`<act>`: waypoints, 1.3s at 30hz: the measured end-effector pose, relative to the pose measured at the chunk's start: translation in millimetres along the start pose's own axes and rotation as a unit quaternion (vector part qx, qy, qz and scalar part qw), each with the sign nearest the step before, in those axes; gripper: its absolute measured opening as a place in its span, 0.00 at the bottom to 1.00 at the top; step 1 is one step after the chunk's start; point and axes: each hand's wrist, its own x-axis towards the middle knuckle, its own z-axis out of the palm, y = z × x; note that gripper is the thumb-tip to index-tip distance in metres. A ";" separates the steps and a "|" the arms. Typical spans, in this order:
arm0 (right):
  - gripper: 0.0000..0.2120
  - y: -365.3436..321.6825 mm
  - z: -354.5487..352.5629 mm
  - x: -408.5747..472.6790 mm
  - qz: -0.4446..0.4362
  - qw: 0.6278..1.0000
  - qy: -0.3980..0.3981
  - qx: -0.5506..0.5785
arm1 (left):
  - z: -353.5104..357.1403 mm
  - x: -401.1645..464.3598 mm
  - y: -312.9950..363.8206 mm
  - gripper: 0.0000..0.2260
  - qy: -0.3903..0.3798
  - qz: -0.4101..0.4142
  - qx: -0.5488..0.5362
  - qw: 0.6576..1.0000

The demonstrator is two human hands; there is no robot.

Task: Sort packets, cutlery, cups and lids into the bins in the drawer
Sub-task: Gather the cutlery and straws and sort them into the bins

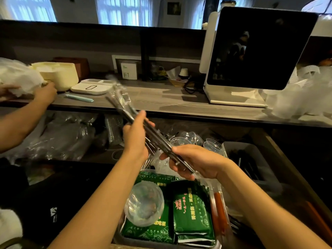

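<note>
Dim indoor light from rear windows (122, 9); motion blur, edges bowed.

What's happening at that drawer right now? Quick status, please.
Left hand and right hand both grip a bundle of wrapped cutlery above the drawer. Green packets already binned. Clear cup lies on them.
</note>
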 end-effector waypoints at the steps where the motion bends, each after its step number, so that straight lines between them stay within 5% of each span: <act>1: 0.20 -0.2 -1.4 -0.9 -0.001 1.000 0.010 -0.009 | -3.8 4.6 3.6 0.10 0.031 0.016 -0.051 0.998; 4: 0.22 1.7 5.6 6.4 -0.024 0.983 0.162 0.082 | -7.9 8.4 9.4 0.10 0.040 0.015 -0.188 0.981; 7: 0.21 8.8 18.6 18.0 -0.108 0.883 0.368 0.269 | -1.0 3.1 5.9 0.11 0.024 0.003 -0.240 0.970; 9: 0.21 9.5 24.1 20.9 -0.149 0.842 0.418 0.307 | 5.0 -2.6 3.9 0.11 0.015 0.005 -0.237 0.971; 18: 0.18 6.0 40.3 31.0 -0.180 0.820 0.393 0.375 | 28.6 -31.8 -20.5 0.06 -0.119 -0.059 -0.243 0.961; 25: 0.17 4.9 46.5 29.1 -0.181 0.874 0.372 0.253 | 27.1 -36.6 -17.3 0.10 -0.192 -0.140 -0.269 0.933; 29: 0.16 -0.6 33.3 18.8 -0.230 0.872 0.418 0.109 | 11.9 -20.3 -4.8 0.11 -0.236 -0.183 -0.106 0.949; 32: 0.15 -19.9 15.3 12.1 -0.280 0.859 0.428 0.021 | 5.9 -20.1 1.0 0.10 -0.329 -0.258 0.063 0.906; 39: 0.23 -82.4 -20.6 29.5 -0.261 0.835 0.470 -0.116 | 2.0 -27.8 0.1 0.09 -0.429 -0.315 0.128 0.837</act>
